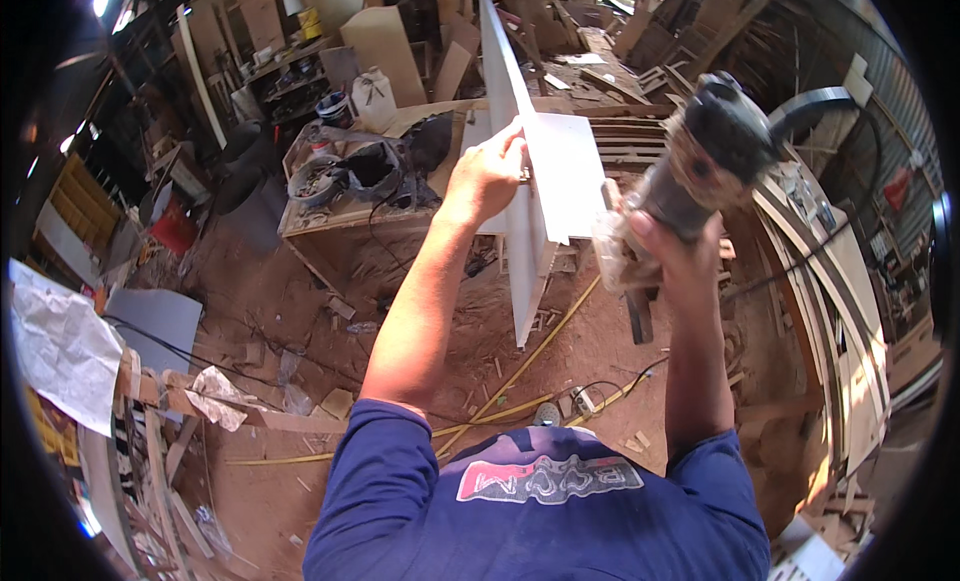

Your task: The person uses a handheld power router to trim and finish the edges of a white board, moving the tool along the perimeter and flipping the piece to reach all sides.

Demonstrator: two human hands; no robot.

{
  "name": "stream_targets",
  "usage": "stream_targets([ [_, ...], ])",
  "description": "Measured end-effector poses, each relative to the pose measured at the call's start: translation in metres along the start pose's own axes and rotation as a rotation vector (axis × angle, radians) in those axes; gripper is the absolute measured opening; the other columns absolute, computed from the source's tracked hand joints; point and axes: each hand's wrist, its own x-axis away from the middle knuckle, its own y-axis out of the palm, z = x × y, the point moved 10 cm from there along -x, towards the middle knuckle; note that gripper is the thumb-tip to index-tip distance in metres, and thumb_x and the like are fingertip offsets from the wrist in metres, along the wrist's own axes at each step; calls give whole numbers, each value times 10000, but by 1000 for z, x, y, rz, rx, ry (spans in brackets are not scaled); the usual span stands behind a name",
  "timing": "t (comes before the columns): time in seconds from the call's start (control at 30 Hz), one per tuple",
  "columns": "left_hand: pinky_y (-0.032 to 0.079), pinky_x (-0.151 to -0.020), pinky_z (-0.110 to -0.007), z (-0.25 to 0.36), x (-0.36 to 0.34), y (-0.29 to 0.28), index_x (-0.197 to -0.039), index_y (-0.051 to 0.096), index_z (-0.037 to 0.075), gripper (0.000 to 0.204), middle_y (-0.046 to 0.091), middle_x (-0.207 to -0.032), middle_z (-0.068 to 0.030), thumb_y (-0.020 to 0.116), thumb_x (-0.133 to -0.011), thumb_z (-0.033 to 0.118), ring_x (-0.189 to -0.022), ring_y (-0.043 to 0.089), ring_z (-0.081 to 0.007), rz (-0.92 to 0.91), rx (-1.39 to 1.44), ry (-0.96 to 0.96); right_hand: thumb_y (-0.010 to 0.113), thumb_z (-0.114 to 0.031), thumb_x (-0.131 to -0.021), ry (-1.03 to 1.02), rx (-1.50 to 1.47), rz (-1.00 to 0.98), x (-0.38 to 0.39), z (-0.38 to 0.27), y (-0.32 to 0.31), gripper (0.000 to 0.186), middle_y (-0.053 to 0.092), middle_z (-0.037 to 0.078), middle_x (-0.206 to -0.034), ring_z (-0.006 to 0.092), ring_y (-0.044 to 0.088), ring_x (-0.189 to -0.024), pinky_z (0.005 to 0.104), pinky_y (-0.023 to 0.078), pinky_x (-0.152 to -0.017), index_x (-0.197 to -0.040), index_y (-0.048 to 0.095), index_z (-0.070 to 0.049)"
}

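The head view shows 2 bare hands at work with a white panel and a power tool. The left hand is partly closed, with its fingers bent at the edge of the panel. The right hand is wrapped around the body of the tool, which is dark and partly blurred; a black cable makes a loop from its top. I cannot tell if the tool's base touches the wood.

The panel stands on its narrow side, and its lower end comes past the near edge of the workbench. On its right side, a white board lies flat, just beside it. Near the left edge of the workbench there is a basin with small things inside, and toward the far edge a white sack. Long boards are stacked at the person's right, and a red bucket stands on the floor at the left.
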Motion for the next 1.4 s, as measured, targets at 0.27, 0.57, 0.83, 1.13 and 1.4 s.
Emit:
stream_targets([
  [0.27, 533, -979, -336, -12, -8, 8, -1416, 630, 41, 408, 752, -1235, -159, 543, -1068, 236, -1097, 712, -216, 0, 160, 137, 851, -180, -826, 61, -10, -83, -17, -11, 26, 298, 732, 40, -917, 100, 682, -816, 283, 546, -741, -1033, 739, 1],
  [0.57, 635, -708, -320, -21, 10, 22, -1424, 629, 41, 430, 756, -1007, -100, 694, -1017, 163, -748, 720, -156, -200, 675, -183, 846, -208, -839, 143, -2, -178, -22, -1, 60, 306, 721, 36, -920, 87, 656, -810, 279, 528, -727, -1037, 736, -1],
  [0.83, 616, -923, -322, -26, 33, 26, -1370, 642, 2, 411, 712, -1196, -90, 714, -999, 165, -1046, 683, -140, -263, 917, -114, 838, -284, -809, 108, 87, -154, -29, -2, 69, 296, 747, 19, -784, 67, 680, -725, 263, 533, -672, -907, 790, -10],
  [1.13, 557, -1048, -353, -36, 41, 25, -1217, 648, -8, 278, 709, -1151, -81, 723, -993, 138, -1077, 682, -150, -188, 936, -183, 853, -334, -805, 28, 166, -135, -36, 0, 73, 348, 765, 41, -791, 91, 710, -732, 288, 555, -682, -924, 798, -12],
  [1.4, 556, -1037, -338, -37, 40, 25, -1221, 645, 10, 279, 703, -1156, -64, 736, -978, 111, -1086, 675, -145, -186, 928, -165, 862, -367, -783, 11, 178, -118, -47, 9, 78, 366, 784, 50, -814, 117, 740, -754, 303, 570, -707, -933, 806, -38],
])
